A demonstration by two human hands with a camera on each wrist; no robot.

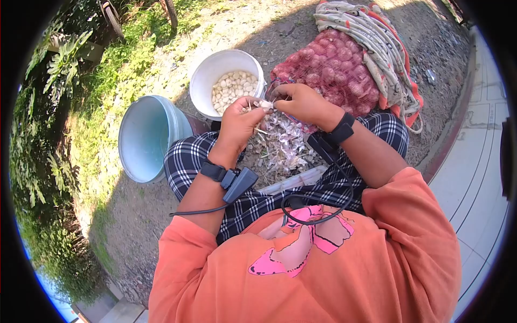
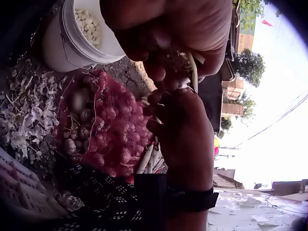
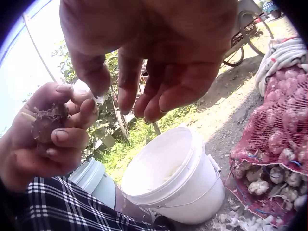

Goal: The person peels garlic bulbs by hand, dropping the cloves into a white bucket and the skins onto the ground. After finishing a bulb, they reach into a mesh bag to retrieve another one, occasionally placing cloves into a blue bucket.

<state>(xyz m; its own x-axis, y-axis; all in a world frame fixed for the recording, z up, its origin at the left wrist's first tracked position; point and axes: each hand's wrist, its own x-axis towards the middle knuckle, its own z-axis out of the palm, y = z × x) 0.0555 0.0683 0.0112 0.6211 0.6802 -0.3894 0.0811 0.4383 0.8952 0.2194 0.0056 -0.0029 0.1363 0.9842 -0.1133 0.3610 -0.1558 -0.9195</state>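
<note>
In the head view my left hand (image 1: 240, 121) pinches a pale garlic clove (image 1: 263, 104) between thumb and index finger. The right wrist view shows its other fingers curled round a brownish garlic root end (image 3: 48, 126), with the white clove at the fingertips. My right hand (image 1: 308, 103) comes in from the other side, its thumb tip right at the clove. Its remaining fingers hang loosely bent, with a gap between them and the thumb. White papery garlic skins (image 1: 288, 141) lie heaped below both hands, between the knees.
A white bucket (image 1: 198, 81) partly filled with peeled cloves stands ahead, a pale blue bucket (image 1: 175, 121) left of it. To the right slumps a red mesh sack (image 1: 328, 70) of garlic bulbs, with a rolled white cloth (image 1: 379, 54) against it. A white crate edge (image 1: 293, 180) shows by the lap.
</note>
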